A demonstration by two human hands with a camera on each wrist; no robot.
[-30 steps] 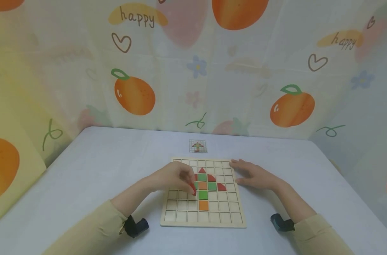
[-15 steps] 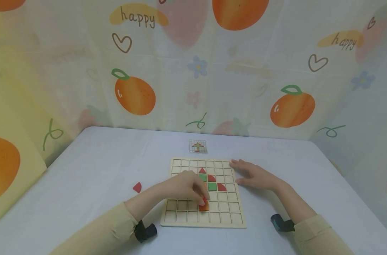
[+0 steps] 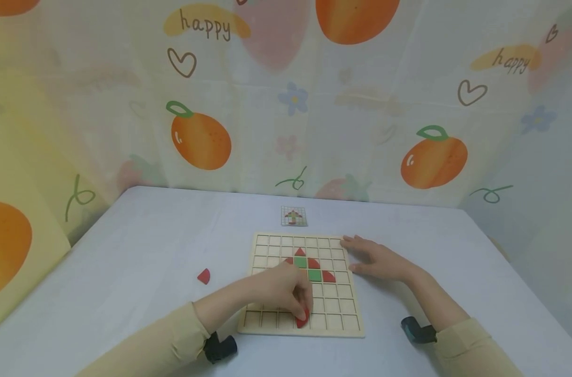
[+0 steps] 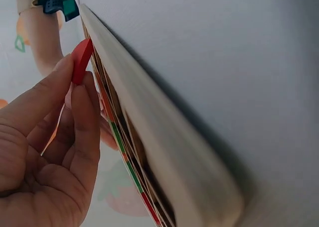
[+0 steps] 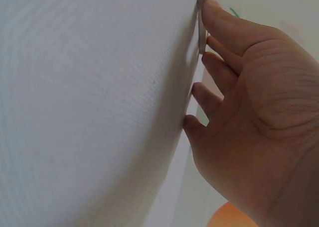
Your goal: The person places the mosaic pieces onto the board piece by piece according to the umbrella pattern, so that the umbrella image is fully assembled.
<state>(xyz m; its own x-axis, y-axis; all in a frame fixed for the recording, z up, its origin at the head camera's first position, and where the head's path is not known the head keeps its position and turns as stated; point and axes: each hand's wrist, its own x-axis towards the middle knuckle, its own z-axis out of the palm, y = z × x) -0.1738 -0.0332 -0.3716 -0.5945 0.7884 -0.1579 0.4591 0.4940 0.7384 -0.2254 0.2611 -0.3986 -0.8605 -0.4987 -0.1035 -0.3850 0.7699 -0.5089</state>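
Note:
My left hand (image 3: 286, 288) pinches a red quarter-circle tile (image 4: 82, 61) between thumb and fingertips, tilted close over the front middle cells of the wooden grid board (image 3: 337, 317). Beyond it on the board lie a red triangle tile (image 3: 300, 252), a green square tile (image 3: 300, 262) and several more red and green tiles; the hand hides the centre column. My right hand (image 3: 377, 259) rests at the board's right edge with relaxed fingers, thumb and fingertips touching the rim, and holds nothing.
A loose red quarter-circle tile (image 3: 204, 276) lies on the white table (image 3: 154, 235) left of the board. Behind the board lies a small pattern card (image 3: 293, 215) with a coloured grid figure. A fruit-print cloth (image 3: 342, 120) hangs behind the table.
My left hand has moved right and nearer the front of the board, carrying the red tile past the orange square. The right hand has stayed at the edge.

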